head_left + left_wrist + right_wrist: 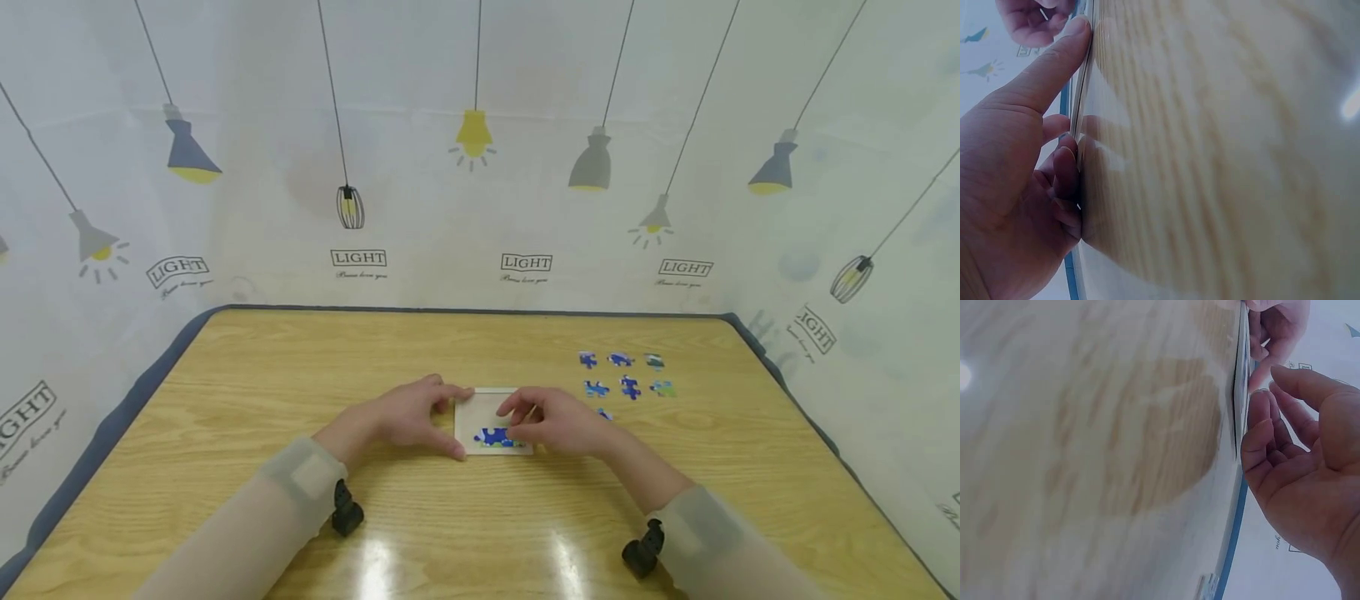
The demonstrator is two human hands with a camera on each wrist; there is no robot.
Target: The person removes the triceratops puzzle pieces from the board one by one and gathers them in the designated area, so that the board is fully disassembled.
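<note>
A small white puzzle tray [480,412] lies on the table, with joined blue and green jigsaw pieces [492,437] along its near side. My left hand [411,414] holds the tray's left side, thumb at the near corner and index finger at the far corner. In the left wrist view, the left thumb [1054,69] lies along the tray edge while other fingers bend beside it. Over the tray's right part is my right hand [558,421], hiding some of the pieces. Its fingers [1260,440] are loosely bent, apart from the thumb, with no piece visible between them.
Several loose jigsaw pieces [630,387] lie in rows to the right of the tray, one partly hidden behind the right hand. The wooden table [315,358] ends at a dark edge before a wall covering [435,275] printed with lamps.
</note>
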